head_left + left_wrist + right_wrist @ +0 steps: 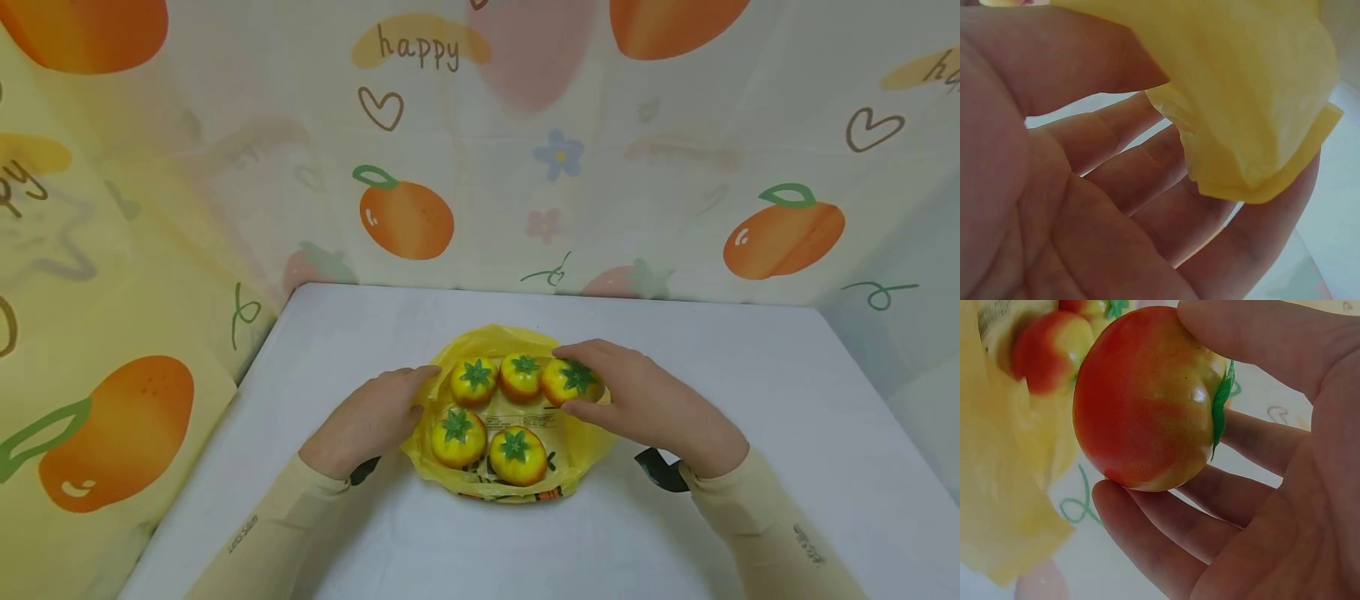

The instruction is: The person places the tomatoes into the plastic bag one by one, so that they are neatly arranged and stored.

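A yellow plastic bag lies spread on the table, its rim folded out around several yellow-and-red toy tomatoes with green star-shaped leaves. My left hand is at the bag's left rim. In the left wrist view the bag's edge hangs between thumb and fingers. On the other side, my right hand grips a toy tomato between thumb and fingers, over the bag's right part. Nearest to it in the bag is the back middle tomato. A front tomato and a left front tomato sit closer to me.
The white table extends around the bag. Behind it hangs a fruit-patterned cloth, and another covers the left side. Dark straps show below the wrists.
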`<move>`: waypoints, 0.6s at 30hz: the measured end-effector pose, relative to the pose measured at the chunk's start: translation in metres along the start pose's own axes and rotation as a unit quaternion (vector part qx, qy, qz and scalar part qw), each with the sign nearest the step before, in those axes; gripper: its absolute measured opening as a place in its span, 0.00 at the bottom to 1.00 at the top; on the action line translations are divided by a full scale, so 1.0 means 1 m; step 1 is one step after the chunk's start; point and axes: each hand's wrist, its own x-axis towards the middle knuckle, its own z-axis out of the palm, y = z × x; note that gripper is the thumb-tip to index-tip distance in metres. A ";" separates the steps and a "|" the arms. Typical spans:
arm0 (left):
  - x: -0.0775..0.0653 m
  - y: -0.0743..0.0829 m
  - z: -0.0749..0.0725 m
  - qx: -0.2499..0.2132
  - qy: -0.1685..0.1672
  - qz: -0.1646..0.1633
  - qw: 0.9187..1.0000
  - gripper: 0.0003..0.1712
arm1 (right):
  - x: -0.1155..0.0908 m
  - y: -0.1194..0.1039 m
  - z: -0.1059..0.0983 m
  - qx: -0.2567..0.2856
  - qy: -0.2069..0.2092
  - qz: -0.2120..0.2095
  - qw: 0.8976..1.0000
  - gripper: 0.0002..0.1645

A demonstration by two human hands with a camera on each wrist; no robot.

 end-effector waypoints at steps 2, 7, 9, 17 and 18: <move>0.000 0.000 0.000 0.000 -0.001 -0.001 1.000 0.29 | 0.001 -0.001 0.004 0.005 0.000 -0.006 1.000 0.39; 0.000 0.000 0.001 0.004 -0.001 0.000 1.000 0.30 | 0.002 -0.002 0.014 0.023 -0.003 -0.007 1.000 0.39; 0.001 -0.001 0.001 0.006 0.000 0.001 1.000 0.30 | 0.003 -0.004 0.018 0.027 -0.008 -0.003 1.000 0.40; 0.000 0.000 0.002 0.008 -0.001 0.001 1.000 0.30 | 0.009 -0.006 0.034 0.027 -0.034 0.018 0.999 0.39; 0.000 0.001 0.002 0.008 -0.001 0.002 1.000 0.30 | 0.010 -0.006 0.036 0.028 -0.036 0.023 0.999 0.39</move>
